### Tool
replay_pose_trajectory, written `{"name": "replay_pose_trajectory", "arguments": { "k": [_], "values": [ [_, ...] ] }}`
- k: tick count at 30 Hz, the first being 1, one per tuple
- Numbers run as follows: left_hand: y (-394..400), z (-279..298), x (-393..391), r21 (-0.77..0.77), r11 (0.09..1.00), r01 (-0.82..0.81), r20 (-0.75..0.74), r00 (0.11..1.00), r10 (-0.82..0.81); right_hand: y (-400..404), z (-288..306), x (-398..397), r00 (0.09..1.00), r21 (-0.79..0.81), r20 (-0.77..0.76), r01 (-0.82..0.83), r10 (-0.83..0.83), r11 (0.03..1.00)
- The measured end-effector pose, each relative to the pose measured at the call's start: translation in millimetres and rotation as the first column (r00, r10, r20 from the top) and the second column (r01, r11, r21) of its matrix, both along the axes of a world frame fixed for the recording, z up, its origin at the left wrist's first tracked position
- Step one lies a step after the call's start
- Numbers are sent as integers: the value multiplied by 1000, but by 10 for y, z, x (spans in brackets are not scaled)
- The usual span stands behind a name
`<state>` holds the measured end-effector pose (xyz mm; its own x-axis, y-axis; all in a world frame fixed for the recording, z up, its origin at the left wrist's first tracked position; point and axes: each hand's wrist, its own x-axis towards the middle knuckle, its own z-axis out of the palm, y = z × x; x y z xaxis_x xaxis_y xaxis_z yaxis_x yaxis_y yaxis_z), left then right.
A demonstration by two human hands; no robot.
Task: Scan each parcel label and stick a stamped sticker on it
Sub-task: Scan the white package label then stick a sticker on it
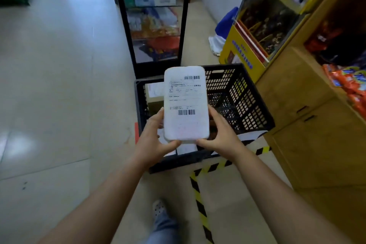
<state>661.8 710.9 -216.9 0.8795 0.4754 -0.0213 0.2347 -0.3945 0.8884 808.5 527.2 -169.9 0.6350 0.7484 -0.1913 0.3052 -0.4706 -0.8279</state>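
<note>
Over tiled floor [49, 85], black crate [247, 105]

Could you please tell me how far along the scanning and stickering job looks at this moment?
Nothing shows as finished: no scanner or sticker is in view. In hand: the left hand and right hand hold a white parcel above the black crate, label facing up; a faint reddish mark near its lower edge is too blurred to identify. Left: at least a brown box waits in the crate.
</note>
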Motion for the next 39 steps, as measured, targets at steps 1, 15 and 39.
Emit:
{"name": "replay_pose_trajectory", "arguments": {
  "k": [1,15,39],
  "values": [
    [59,-96,116,-18,1000,1,-13,1000,-1,65,-109,103,1000,-29,-11,8,-8,1000],
    [346,-1538,894,-321,942,-101,-300,954,0,525,-1650,1085,962,-293,-272,-81,-1,953],
    [-31,-2930,1256,-187,966,-176,-545,837,47,637,-3099,1245,977,-465,-206,-138,44,874]
  ]
}}
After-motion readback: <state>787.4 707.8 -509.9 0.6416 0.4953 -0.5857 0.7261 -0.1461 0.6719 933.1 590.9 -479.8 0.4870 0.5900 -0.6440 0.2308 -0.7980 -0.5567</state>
